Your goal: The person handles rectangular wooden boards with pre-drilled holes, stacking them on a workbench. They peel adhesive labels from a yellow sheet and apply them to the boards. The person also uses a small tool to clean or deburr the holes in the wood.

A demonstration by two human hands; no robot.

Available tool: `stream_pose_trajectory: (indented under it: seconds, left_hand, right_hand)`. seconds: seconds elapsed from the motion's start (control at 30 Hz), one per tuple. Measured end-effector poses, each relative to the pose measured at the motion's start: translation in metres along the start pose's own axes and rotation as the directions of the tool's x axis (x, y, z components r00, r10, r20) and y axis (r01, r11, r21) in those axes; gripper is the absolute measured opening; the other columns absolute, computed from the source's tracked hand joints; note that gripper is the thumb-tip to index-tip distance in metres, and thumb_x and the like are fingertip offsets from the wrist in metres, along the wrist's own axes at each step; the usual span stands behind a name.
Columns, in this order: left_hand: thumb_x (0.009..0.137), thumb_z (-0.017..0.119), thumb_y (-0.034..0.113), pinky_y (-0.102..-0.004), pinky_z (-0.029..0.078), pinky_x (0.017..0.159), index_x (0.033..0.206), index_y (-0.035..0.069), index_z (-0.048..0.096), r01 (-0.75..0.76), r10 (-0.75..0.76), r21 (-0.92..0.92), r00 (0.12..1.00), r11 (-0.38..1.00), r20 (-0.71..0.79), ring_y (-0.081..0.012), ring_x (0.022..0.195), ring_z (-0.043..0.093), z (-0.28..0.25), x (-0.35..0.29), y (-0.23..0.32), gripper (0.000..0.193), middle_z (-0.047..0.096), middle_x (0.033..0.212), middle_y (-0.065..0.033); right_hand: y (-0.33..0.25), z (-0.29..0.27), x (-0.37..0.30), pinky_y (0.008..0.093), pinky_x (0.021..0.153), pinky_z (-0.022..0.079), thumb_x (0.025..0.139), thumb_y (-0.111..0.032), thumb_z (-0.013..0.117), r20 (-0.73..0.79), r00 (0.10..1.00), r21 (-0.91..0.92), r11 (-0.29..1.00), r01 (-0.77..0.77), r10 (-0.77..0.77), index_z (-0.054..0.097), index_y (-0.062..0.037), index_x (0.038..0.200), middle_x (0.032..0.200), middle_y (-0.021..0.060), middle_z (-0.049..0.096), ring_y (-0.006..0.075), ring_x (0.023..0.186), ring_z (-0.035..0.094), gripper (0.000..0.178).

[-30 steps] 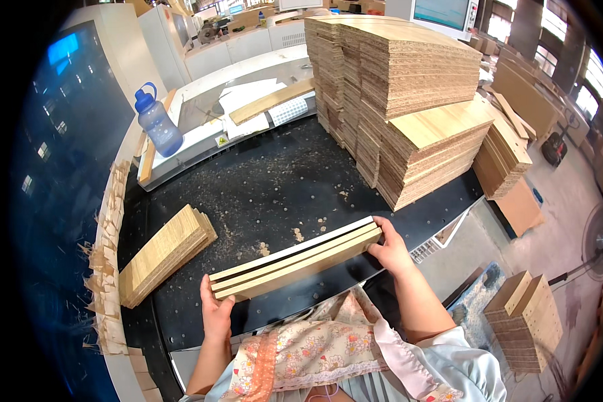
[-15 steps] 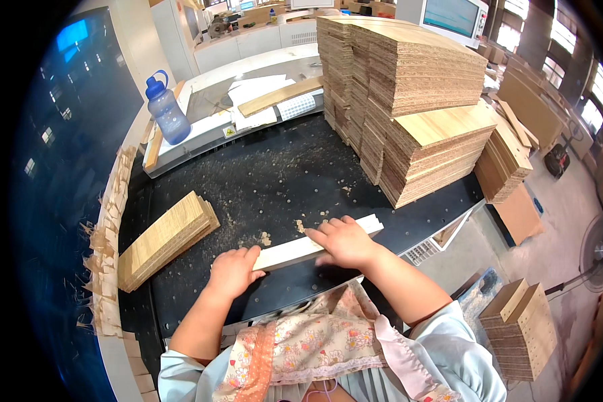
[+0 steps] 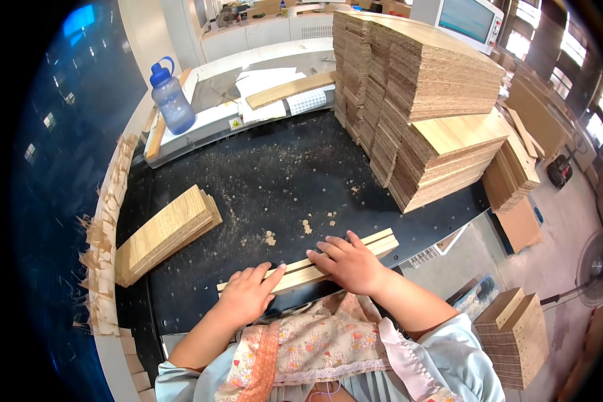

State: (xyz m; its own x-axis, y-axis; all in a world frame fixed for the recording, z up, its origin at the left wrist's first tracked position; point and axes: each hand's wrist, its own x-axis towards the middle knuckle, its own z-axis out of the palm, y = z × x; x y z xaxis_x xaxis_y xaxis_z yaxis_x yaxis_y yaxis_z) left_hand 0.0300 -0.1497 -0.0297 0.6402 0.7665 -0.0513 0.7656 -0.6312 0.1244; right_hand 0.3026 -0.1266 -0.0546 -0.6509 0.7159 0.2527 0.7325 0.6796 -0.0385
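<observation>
– In front of the tall board stack [image 3: 442, 70], on the person's side, what's on the black table [image 3: 268, 174]?
– Narrow boards [image 3: 296, 277], side by side, pale edges up, dark gap between. They run along the table's near edge, left of and nearer than the stack.
– Where are they relative to the fingers?
– Underneath. Left hand [image 3: 248, 293] is at the end farther from the stack: fingers across the top edges, thumb on the near side. Right hand [image 3: 353, 266] is toward the stack end: fingers fanned over the top, tips at or past the far edge. Board ends poke out beyond both hands; a short length shows between.
– Gripping?
– Can't tell. Hands hide the undersides. Visible fingers lie spread, not clenched.
– Around that?
– Small board pile [image 3: 164, 231] left of the stack, across the table. Blue bottle [image 3: 174, 110] left too, farther back. Wood chips [image 3: 307, 226] between boards and stack.
</observation>
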Motion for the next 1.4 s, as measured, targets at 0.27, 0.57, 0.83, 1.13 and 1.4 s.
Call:
stream_pose_trajectory:
  seconds: [0.27, 0.57, 0.83, 1.13, 1.4]
  left_hand:
    - [0.07, 0.074, 0.031, -0.0455, 0.035, 0.097, 0.143, 0.015, 0.032, 0.034, -0.034, 0.032, 0.999, 0.999, 0.024, -0.0318, 0.122, 0.042, -0.002, 0.003, -0.002, 0.086, 0.039, 0.138, -0.0147]
    - [0.071, 0.072, 0.036, -0.0557, 0.028, 0.104, 0.141, 0.021, 0.037, -0.046, 0.047, -0.012, 0.996, 0.999, 0.075, -0.0344, 0.138, 0.022, -0.01, 0.003, -0.007, 0.079, 0.025, 0.15, -0.0111]
    - [0.074, 0.07, 0.025, -0.0584, 0.026, 0.107, 0.122, 0.026, 0.057, -0.206, 0.21, -0.065, 0.977, 0.976, 0.049, -0.0294, 0.134, 0.028, -0.005, -0.009, -0.014, 0.05, 0.043, 0.136, -0.0013]
    - [0.072, 0.069, 0.022, -0.0419, 0.041, 0.087, 0.108, 0.019, 0.063, -0.182, 0.182, 0.006, 0.983, 0.983, -0.028, -0.0266, 0.111, 0.046, -0.022, -0.007, -0.014, 0.036, 0.055, 0.108, -0.0008]
    - [0.07, 0.071, 0.023, -0.0408, 0.039, 0.087, 0.103, 0.019, 0.064, -0.18, 0.177, -0.046, 0.982, 0.983, -0.064, -0.0248, 0.11, 0.047, -0.009, -0.002, -0.017, 0.034, 0.056, 0.104, 0.0003]
  right_hand:
    - [-0.006, -0.005, -0.01, 0.0559, 0.1, 0.034, 0.08, -0.02, 0.052, -0.115, 0.99, -0.071, 0.995, 0.071, -0.079, 0.051, -0.0198, 0.13, 0.133, 0.0065, 0.05, 0.0279, 0.127, 0.042, 0.05]
    - [-0.001, -0.008, -0.025, 0.0606, 0.1, 0.031, 0.078, -0.015, 0.054, -0.112, 0.987, 0.138, 0.982, 0.127, -0.112, 0.06, -0.0191, 0.115, 0.127, 0.0057, 0.053, 0.0276, 0.126, 0.043, 0.038]
    - [0.024, -0.032, -0.012, 0.0696, 0.102, 0.022, 0.07, -0.021, 0.063, 0.175, 0.974, 0.12, 0.985, 0.121, -0.141, 0.065, -0.0144, 0.077, 0.102, 0.0044, 0.056, 0.0298, 0.126, 0.041, 0.01]
    - [0.036, -0.04, 0.004, 0.0365, 0.072, 0.039, 0.063, -0.021, 0.067, -0.036, 0.943, 0.161, 0.929, 0.332, -0.331, 0.062, -0.0146, 0.061, 0.076, 0.0004, 0.053, 0.0235, 0.088, 0.049, 0.008]
    - [0.046, -0.019, 0.003, 0.0359, 0.075, 0.039, 0.061, -0.019, 0.067, -0.036, 0.951, 0.201, 0.93, 0.307, -0.307, 0.061, -0.0139, 0.06, 0.076, -0.0002, 0.053, 0.0231, 0.089, 0.05, 0.008]
